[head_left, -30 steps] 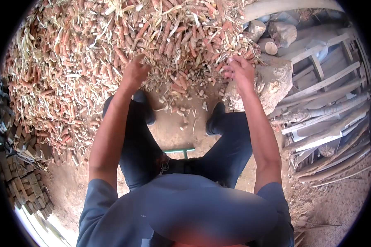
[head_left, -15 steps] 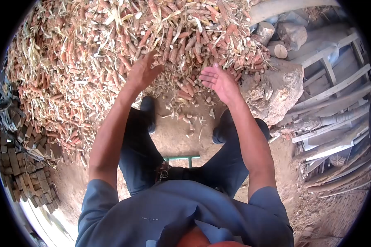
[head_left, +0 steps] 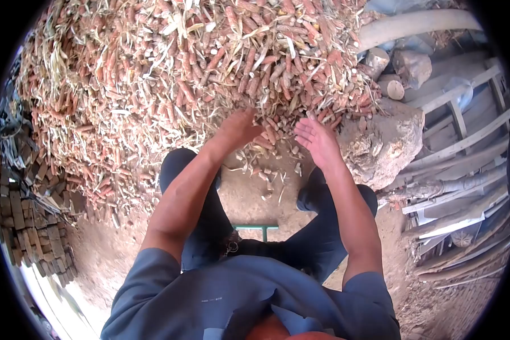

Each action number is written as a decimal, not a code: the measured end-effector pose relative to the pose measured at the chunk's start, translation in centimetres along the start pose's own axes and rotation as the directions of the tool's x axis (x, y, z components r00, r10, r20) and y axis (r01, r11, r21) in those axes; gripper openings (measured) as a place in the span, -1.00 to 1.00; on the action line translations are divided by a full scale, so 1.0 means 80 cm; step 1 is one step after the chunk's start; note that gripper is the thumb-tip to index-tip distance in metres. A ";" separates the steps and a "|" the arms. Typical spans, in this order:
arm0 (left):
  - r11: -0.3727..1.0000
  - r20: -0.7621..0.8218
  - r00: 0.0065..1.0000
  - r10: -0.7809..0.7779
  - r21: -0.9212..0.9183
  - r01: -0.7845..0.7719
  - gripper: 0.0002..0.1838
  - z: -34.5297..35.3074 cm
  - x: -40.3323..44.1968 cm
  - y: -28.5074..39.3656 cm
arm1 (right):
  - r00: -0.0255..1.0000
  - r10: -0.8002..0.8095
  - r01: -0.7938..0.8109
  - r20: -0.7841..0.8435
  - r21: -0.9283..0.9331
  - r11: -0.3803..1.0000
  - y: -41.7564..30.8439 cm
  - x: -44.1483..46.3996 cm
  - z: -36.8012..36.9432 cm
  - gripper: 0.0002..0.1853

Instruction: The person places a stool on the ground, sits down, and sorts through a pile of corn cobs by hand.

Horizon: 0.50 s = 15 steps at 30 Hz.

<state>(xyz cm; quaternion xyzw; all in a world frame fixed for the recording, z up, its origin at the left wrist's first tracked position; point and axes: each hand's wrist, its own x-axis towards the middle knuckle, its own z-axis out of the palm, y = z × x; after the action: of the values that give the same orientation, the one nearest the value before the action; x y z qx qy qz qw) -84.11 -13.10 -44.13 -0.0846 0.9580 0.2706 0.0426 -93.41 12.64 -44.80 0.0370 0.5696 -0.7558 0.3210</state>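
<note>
A wide heap of reddish corn cobs point(head_left: 249, 68) mixed with pale husks fills the upper left and middle of the view. My left hand point(head_left: 241, 131) is over the near edge of the heap, its fingers apart and pointing inward, with nothing visible in it. To its right, my right hand point(head_left: 317, 139) has its palm turned inward and fingers spread, holding nothing. Loose cobs point(head_left: 269, 136) lie between and just beyond the two hands. Whether the left fingertips touch the heap cannot be told.
A large rough stone point(head_left: 382, 141) sits right of my right hand, with cut logs point(head_left: 391, 86) behind it. Wooden poles and a ladder-like frame point(head_left: 464, 136) lie at the right. Stacked bricks point(head_left: 34, 235) stand left. A green bar point(head_left: 258, 226) shows between my legs.
My left hand has moved right, toward the middle. My right hand went inward first, then a little back outward. The view has shifted, so the heap and stone appear lower and farther right.
</note>
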 end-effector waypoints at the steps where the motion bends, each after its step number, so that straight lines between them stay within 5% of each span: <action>1: 1.000 0.043 0.999 -0.029 0.009 0.028 -0.27 -0.003 -0.003 0.002 | 1.000 0.002 -0.001 0.010 -0.006 1.000 0.003 0.001 -0.006 -0.44; 15: 0.998 0.045 0.997 0.066 0.006 -0.067 -0.35 0.003 -0.004 -0.014 | 0.999 -0.017 0.016 -0.038 -0.035 0.999 0.012 -0.015 -0.015 -0.60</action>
<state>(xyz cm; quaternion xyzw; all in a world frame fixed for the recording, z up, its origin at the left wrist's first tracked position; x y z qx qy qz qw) -83.58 -13.88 -44.87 -0.0465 0.9601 0.2700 0.0552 -92.34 14.09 -45.50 0.0413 0.5891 -0.7474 0.3043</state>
